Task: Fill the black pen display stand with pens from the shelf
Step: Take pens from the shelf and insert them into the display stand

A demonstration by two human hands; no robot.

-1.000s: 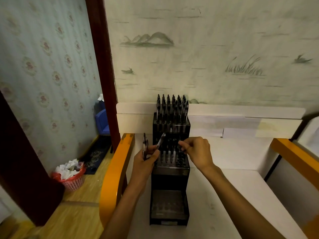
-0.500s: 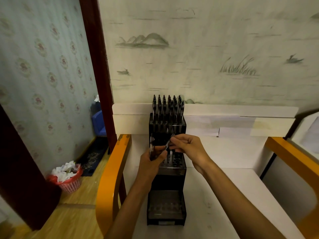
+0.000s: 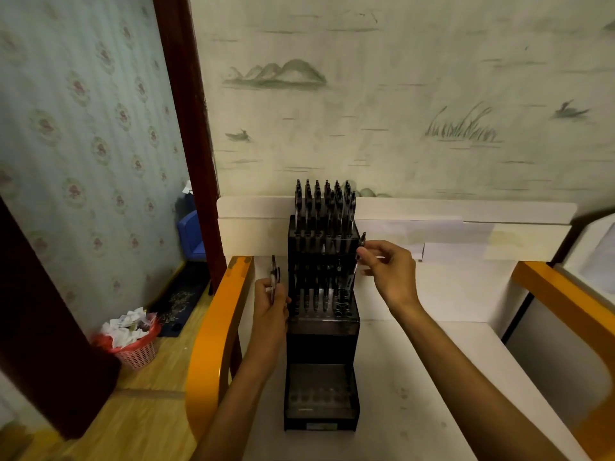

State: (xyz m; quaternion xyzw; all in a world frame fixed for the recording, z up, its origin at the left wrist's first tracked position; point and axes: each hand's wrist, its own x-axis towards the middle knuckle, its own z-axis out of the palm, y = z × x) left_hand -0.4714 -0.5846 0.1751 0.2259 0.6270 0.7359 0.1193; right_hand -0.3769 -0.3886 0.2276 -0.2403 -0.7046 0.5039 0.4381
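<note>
The black tiered pen display stand [image 3: 321,347] stands on the white shelf [image 3: 432,377]. Its top tier is full of black pens [image 3: 324,201], its middle tier holds several pens [image 3: 314,299] on the left, and its lowest tier looks bare. My left hand [image 3: 271,309] grips a couple of pens [image 3: 274,277] upright, just left of the stand. My right hand [image 3: 389,269] pinches a single pen [image 3: 361,247] at the stand's upper right corner, above the middle tier.
Orange wooden rails [image 3: 213,337] [image 3: 565,294] border the shelf on both sides. A red waste basket [image 3: 131,341] full of paper sits on the wooden floor at the left. A blue stool [image 3: 193,234] stands behind the dark door frame [image 3: 189,128].
My right hand took one pen from my left hand and lifted it up and right to the stand's upper right corner. My left hand drew back slightly left.
</note>
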